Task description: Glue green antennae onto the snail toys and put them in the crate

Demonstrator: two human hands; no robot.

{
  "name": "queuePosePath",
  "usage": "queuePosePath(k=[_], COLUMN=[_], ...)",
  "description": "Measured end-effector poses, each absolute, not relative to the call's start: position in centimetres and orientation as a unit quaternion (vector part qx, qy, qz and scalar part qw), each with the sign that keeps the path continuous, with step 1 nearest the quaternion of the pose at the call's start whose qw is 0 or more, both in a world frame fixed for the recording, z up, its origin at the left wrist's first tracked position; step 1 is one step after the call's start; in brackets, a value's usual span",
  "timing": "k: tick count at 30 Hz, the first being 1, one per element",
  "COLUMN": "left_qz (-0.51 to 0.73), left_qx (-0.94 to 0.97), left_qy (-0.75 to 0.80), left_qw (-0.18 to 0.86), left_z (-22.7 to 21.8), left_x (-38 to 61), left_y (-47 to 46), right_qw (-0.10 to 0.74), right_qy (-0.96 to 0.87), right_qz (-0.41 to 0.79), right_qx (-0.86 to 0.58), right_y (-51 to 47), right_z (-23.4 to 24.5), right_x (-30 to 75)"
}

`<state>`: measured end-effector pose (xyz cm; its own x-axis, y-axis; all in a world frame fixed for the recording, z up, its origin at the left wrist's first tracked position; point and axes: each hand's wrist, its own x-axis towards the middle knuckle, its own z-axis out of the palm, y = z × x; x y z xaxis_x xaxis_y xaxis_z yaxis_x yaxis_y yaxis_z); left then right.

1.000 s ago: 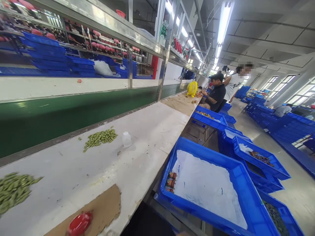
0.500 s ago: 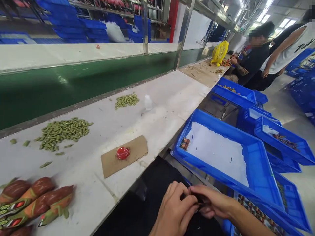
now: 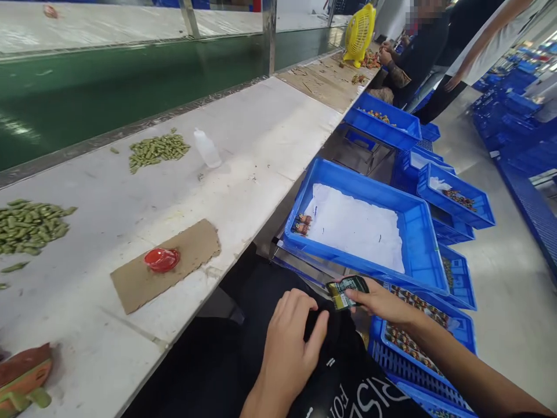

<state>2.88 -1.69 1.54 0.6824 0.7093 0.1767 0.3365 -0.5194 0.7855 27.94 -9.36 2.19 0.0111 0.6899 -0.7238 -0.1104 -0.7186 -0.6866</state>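
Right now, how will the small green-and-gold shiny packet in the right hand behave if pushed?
Probably light and floppy: the small green-and-gold shiny packet looks thin, held by the right hand at one edge. Its glossy surface may be slippery.

We cannot read the small packet (image 3: 347,293) in the right hand (image 3: 380,305): its print is too small, and the fingers cover one end. The dark cloth (image 3: 265,307) under the left hand (image 3: 289,354) runs off the bottom edge, and so does the lettering (image 3: 374,400) on it. The rows of items in the crate (image 3: 391,363) below are too small to tell apart. The bright pack (image 3: 21,374) on the table (image 3: 243,139) is cut off by the left edge. A co-worker's head (image 3: 429,8) is blurred and cut off at the top.
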Motion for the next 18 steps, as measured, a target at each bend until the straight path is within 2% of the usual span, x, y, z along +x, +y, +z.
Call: queuePosePath(k=[2,5,8,13,18], left_qz=[0.141,-0.005,-0.099,-0.175,-0.148], left_qx=[0.836,0.818,0.795,0.793,0.793], left_qy=[0.351,0.378,0.391,0.395,0.412], left_qw=[0.397,0.434,0.453,0.43,0.423], left_z=[0.9,0.9,2.1,4.4,5.6], left_x=[3.1,3.7,4.3,5.2,6.7], left_y=[-2.3,-3.5,-4.2,-3.5,-2.6], right_qw=[0.261,0.153,0.086,0.068,0.082], right_qy=[-0.218,-0.198,-0.218,-0.339,-0.445], right_qz=[0.657,0.697,0.72,0.705,0.62], right_qx=[-0.673,-0.672,-0.653,-0.619,-0.641], right_y=[-10.3,-11.2,-11.3,-10.1,-10.7], right_z=[1.6,1.1,1.5,3.4,4.4], right_x=[29.0,29.9,30.2,29.1,25.8])
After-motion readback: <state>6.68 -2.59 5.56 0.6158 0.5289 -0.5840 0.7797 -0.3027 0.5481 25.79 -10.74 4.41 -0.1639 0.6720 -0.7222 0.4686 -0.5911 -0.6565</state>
